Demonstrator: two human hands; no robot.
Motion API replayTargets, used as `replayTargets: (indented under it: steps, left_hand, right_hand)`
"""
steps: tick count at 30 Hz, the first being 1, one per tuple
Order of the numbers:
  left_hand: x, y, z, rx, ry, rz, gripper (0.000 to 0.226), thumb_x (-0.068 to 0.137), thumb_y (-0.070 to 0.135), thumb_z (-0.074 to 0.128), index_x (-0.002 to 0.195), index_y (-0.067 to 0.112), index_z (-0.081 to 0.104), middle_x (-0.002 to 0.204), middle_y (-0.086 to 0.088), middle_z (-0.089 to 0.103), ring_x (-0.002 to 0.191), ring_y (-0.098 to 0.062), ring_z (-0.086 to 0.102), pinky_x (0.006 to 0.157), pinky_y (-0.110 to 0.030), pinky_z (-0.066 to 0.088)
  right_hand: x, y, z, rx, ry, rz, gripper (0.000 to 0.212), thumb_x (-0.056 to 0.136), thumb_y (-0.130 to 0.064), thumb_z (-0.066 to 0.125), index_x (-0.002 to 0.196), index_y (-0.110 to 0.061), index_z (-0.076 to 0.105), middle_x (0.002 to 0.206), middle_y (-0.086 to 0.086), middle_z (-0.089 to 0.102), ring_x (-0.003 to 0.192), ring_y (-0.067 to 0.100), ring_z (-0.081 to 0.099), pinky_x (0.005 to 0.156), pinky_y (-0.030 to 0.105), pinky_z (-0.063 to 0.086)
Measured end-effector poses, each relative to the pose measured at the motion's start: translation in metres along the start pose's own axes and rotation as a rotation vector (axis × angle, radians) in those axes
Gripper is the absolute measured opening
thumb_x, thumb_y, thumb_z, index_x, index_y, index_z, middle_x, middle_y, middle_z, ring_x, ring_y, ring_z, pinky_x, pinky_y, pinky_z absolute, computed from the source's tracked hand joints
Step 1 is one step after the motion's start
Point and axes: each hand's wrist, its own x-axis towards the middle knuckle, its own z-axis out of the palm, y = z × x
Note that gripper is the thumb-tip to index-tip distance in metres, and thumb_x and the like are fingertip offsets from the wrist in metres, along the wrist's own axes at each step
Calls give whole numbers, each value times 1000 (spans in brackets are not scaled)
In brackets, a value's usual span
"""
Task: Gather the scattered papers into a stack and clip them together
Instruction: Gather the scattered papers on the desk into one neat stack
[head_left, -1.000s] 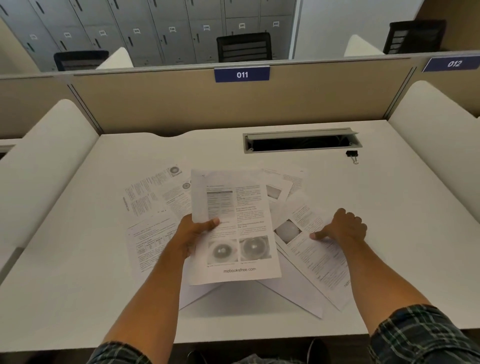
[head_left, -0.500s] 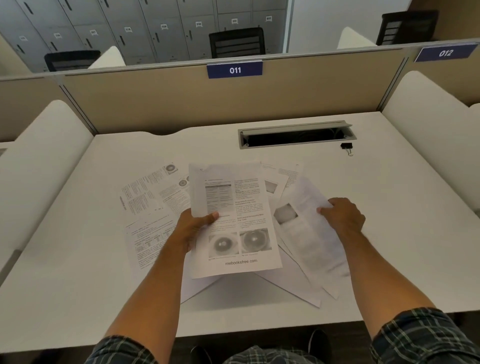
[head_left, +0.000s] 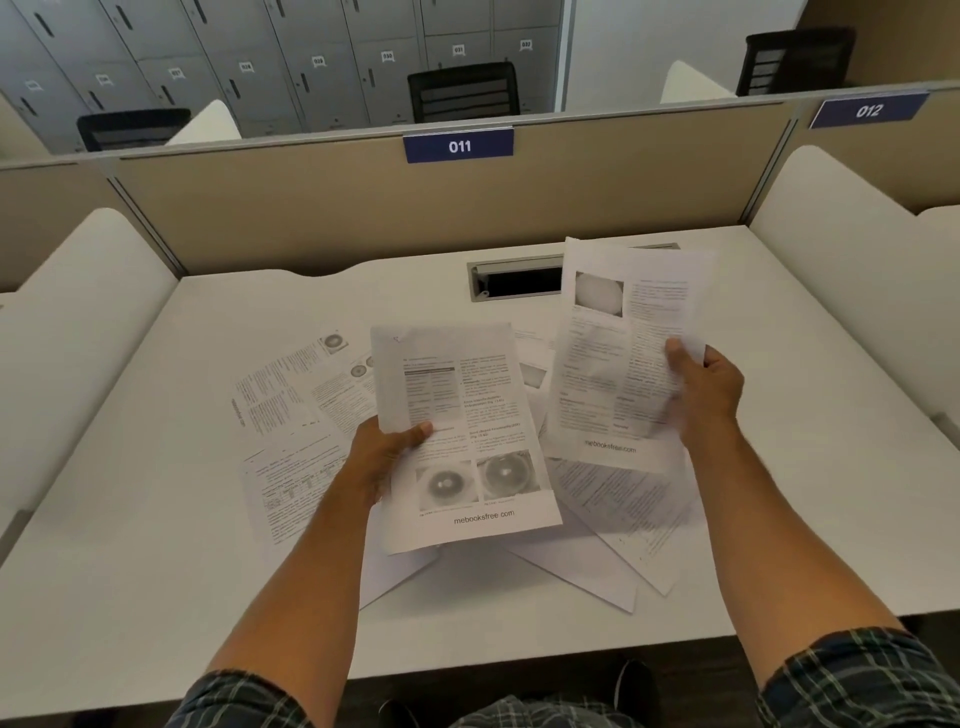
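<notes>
My left hand (head_left: 387, 460) grips a printed sheet with two eye photos (head_left: 470, 415) by its left edge, above the desk. My right hand (head_left: 709, 395) pinches a second printed sheet (head_left: 618, 358) by its right edge, lifted upright over the desk's right middle. Several more printed papers lie scattered flat on the white desk (head_left: 156, 571): some to the left (head_left: 291, 405), others under and below the held sheets (head_left: 618, 514). The lifted right sheet hides the spot where the black binder clip lay.
A grey cable slot (head_left: 511, 280) is set into the desk at the back, partly behind the raised sheet. A beige partition with the label 011 (head_left: 458, 146) closes the rear. White curved dividers (head_left: 67, 332) stand on both sides.
My right hand has picked its sheet off the desk and raised it up and to the right, upright. The left hand holds its sheet as before. The binder clip has gone out of sight.
</notes>
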Motion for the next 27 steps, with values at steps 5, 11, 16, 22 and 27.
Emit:
replayTargets:
  steps: [5, 11, 16, 22, 27]
  left_hand:
    - [1, 8, 10, -9, -45, 32, 50, 71, 26, 92, 117, 19, 73, 109, -3, 81, 95, -22, 80, 70, -32, 65]
    - [2, 15, 17, -29, -60, 23, 53, 73, 25, 88, 121, 13, 71, 112, -8, 80, 101, -29, 78, 82, -44, 65]
    - [2, 20, 19, -25, -30, 8, 46, 84, 22, 84, 127, 11, 69, 112, -9, 80, 103, -30, 77, 85, -46, 65]
    - [-5, 30, 23, -8, -19, 8, 47, 90, 32, 79, 129, 8, 69, 115, -11, 79, 106, -31, 76, 95, -53, 60]
    - [-7, 39, 26, 36, -6, 30, 53, 100, 53, 60, 128, 9, 70, 117, -11, 78, 106, -29, 76, 88, -46, 63]
  right_hand:
    - [-15, 8, 17, -115, -280, -11, 9, 89, -31, 84, 94, -23, 84, 97, 3, 83, 86, 22, 81, 72, 38, 67]
    - [-33, 23, 42, -160, -436, 13, 16, 91, -26, 83, 104, -17, 82, 104, 7, 82, 93, 30, 80, 82, 45, 65]
    - [-44, 29, 59, -157, -427, 36, 18, 89, -27, 84, 104, -17, 81, 102, 3, 83, 91, 27, 81, 76, 41, 67]
    - [-51, 27, 78, -165, -421, 63, 23, 87, -26, 85, 103, -11, 79, 101, 2, 83, 89, 26, 81, 77, 42, 67]
    - [-56, 24, 82, -119, -466, 54, 28, 91, -27, 82, 112, -10, 76, 107, 2, 82, 96, 27, 80, 79, 41, 66]
